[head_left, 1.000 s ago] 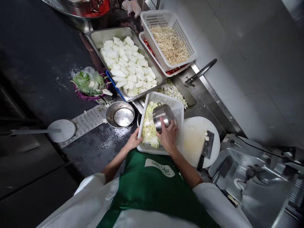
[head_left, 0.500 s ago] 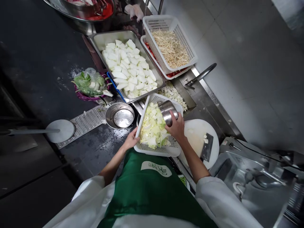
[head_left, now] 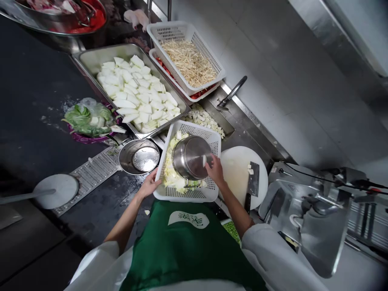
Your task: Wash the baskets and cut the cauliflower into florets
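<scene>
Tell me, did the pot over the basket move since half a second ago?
Yes. Against the tap, the pot moved away, toward the green apron, and its bottom now faces up more.

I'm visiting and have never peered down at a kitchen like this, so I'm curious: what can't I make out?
All in the head view:
- Inside of the steel pot: hidden, its base faces the camera.
- What lies under it in the white basket: covered by the pot.
- Most red pieces: hidden by the upper basket.
- Large bowl: cut off by the picture's edge.
- Green bits: partly behind the apron, too small to identify.
</scene>
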Demonstrator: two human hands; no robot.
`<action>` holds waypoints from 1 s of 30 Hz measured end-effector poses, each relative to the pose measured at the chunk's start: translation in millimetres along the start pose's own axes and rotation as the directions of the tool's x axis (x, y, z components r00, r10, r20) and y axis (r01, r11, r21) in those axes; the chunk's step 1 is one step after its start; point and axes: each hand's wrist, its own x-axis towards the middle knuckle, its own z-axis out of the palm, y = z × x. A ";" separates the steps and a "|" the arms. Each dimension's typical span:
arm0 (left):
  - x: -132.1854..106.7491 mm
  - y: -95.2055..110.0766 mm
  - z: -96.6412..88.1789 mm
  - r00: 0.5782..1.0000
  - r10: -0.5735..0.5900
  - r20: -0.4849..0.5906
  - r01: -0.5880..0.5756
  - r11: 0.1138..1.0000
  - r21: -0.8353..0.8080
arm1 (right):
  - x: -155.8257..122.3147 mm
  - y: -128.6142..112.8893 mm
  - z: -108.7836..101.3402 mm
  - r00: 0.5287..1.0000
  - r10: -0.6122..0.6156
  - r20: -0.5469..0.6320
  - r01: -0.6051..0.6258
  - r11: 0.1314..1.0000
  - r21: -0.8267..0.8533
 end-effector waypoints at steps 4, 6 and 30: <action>2.7 5.1 1.9 1.000 0.011 0.007 -0.011 1.000 0.000 | 18.0 17.7 4.7 0.990 0.016 0.142 -0.013 1.000 -0.019; 4.9 9.7 4.1 1.000 0.010 -0.004 -0.010 1.000 0.001 | 11.7 26.4 7.0 0.981 0.127 0.146 -0.128 0.992 -0.006; 19.1 30.9 11.8 0.999 0.018 -0.034 -0.019 0.999 -0.032 | 88.8 -107.7 8.1 0.993 0.085 0.087 -0.120 0.540 0.833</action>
